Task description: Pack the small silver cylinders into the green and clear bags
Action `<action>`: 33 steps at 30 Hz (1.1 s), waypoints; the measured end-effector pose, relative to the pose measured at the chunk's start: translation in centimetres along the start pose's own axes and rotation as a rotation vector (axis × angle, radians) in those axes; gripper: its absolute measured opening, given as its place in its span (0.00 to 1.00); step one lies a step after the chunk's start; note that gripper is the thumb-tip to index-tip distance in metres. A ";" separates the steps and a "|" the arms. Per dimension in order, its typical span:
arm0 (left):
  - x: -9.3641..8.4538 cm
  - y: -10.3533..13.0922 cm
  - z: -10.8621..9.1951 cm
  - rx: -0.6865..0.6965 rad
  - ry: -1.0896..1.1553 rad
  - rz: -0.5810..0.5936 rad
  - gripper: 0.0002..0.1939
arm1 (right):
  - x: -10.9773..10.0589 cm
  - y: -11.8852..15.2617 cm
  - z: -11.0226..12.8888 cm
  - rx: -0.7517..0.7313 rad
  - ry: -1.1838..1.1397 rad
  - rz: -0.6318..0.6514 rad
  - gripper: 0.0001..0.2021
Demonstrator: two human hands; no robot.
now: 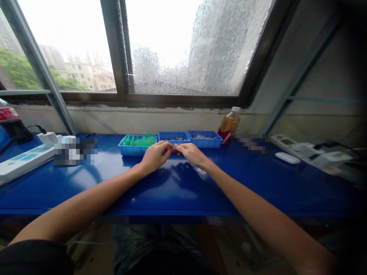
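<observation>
My left hand (156, 156) and my right hand (192, 153) meet fingertip to fingertip above the blue table, just in front of the bins. Both are closed in a pinch; whatever lies between the fingertips is too small to make out. Behind my left hand is a blue bin (133, 150) holding green pieces (139, 140). The middle blue bin (172, 135), with small items in it, is partly hidden by my hands. A third blue bin (208, 143) with small pieces stands behind my right hand. Clear plastic (200, 171) lies under my right wrist.
A drink bottle (229, 125) stands right of the bins. White power strips lie at the left (28, 158) and right (304, 152), with a white oval object (287, 157) near the right one. A dark cola bottle (14, 124) is at far left. The table's front edge (172, 213) runs below my forearms.
</observation>
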State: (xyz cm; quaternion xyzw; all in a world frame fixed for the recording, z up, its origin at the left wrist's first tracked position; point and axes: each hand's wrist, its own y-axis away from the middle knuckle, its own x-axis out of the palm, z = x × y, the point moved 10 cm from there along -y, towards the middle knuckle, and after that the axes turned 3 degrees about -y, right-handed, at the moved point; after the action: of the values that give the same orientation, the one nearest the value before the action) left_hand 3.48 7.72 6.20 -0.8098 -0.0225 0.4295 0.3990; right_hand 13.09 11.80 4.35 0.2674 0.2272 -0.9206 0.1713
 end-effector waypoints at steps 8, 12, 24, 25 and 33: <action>0.2 -0.1 0.6 -0.123 0.211 0.023 0.17 | -1.6 0.4 2.0 -0.214 0.211 -0.180 0.10; 1.1 0.5 3.0 -0.421 0.528 0.042 0.24 | -1.4 1.2 4.1 -0.385 0.259 -0.177 0.12; 0.6 0.2 2.4 -0.284 0.406 -0.041 0.09 | -2.4 0.8 2.7 -0.207 0.091 -0.148 0.13; 0.6 0.2 2.2 -0.265 0.380 -0.029 0.09 | -2.4 0.8 2.6 -0.193 0.101 -0.157 0.14; 1.9 0.6 0.2 -0.129 0.142 0.098 0.15 | -6.4 0.3 3.0 -0.234 0.461 -0.367 0.09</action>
State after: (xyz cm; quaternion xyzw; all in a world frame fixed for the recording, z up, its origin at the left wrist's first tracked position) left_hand 4.37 8.13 4.46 -0.8625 0.0179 0.3875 0.3251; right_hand 17.10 11.22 10.19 0.4021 0.4087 -0.8190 -0.0241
